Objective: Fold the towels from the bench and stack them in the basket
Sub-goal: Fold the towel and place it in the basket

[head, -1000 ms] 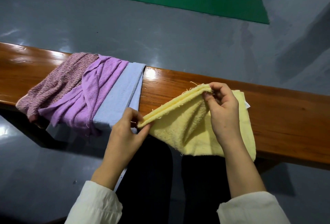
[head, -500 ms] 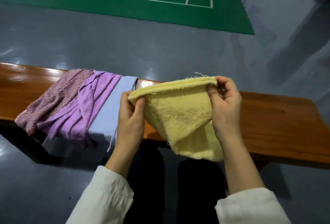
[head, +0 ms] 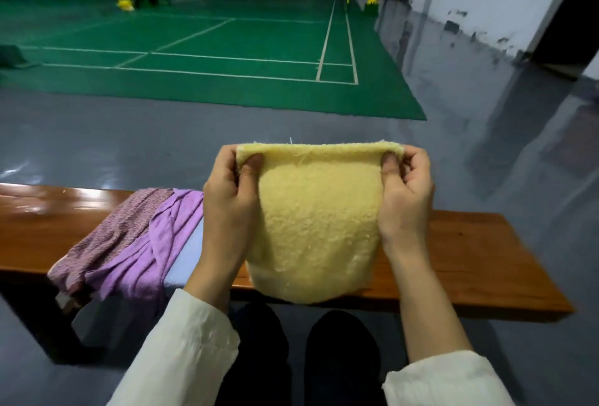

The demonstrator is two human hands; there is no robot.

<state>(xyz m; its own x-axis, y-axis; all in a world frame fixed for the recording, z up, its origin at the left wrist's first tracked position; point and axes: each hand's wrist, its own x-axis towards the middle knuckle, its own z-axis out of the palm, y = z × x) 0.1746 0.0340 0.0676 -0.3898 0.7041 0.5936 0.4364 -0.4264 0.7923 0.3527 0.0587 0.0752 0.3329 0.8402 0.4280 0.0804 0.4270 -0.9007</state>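
Note:
A folded yellow towel [head: 316,227] hangs in the air above the wooden bench [head: 479,263]. My left hand [head: 231,198] pinches its top left corner and my right hand [head: 405,191] pinches its top right corner, so the top edge is stretched level between them. Left of my hands, several towels lie draped over the bench: a mottled mauve one [head: 113,237], a purple one [head: 152,253] and a pale blue one [head: 188,256], partly hidden by my left arm. No basket is in view.
Grey floor [head: 129,140] lies beyond the bench, then a green court mat [head: 201,59] with white lines. A wall and a dark doorway [head: 570,16] stand at the right. My dark trouser legs [head: 304,357] are below the bench's front edge.
Both hands lifted the yellow towel off the bench and turned it so its folded edge is level on top. The camera tilted up, bringing the court and far wall into view.

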